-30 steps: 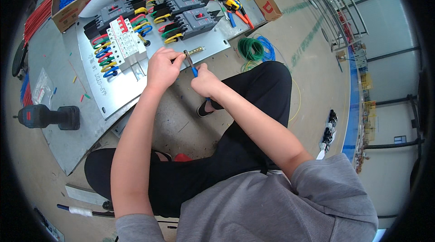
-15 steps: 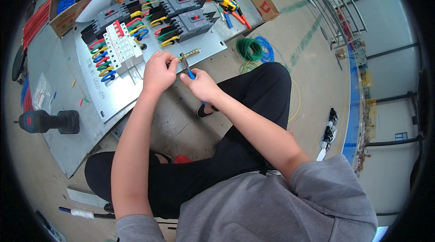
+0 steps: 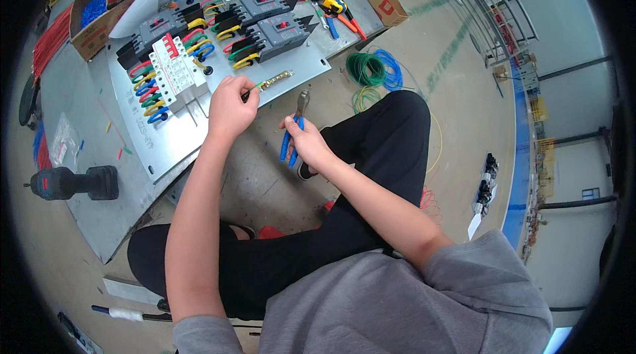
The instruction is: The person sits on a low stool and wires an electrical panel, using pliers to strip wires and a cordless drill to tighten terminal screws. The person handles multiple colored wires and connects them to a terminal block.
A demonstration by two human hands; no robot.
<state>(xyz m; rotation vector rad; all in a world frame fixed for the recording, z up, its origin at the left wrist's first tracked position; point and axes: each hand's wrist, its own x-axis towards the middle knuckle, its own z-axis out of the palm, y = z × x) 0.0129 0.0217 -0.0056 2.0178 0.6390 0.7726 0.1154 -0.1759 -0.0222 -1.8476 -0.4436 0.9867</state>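
At the near edge of a white metal mounting plate [image 3: 180,141], my left hand [image 3: 232,107] is closed, its thumb and fingertips pinching a short green-yellow wire [image 3: 257,87]. The wire's far end is beside a brass terminal strip [image 3: 277,79] with a row of screws; whether they touch, I cannot tell. My right hand [image 3: 309,143] grips blue-handled pliers [image 3: 301,105], jaws up, apart from the strip and the wire. Just left of my left hand stands a row of white breakers [image 3: 177,72] with red switches and coloured wire loops. Dark grey circuit breakers [image 3: 281,33] are behind.
A cordless drill [image 3: 73,182] lies at the table's left. Cardboard boxes of coloured parts [image 3: 99,29] stand at the back left. Hand tools and a yellow tape measure [image 3: 334,5] are on the far right of the table. Green wire coils [image 3: 364,69] lie on the floor.
The pliers in my right hand have come off the wire by the terminal strip, moving right and toward me, and now point upward. My left hand has stayed in nearly the same place.
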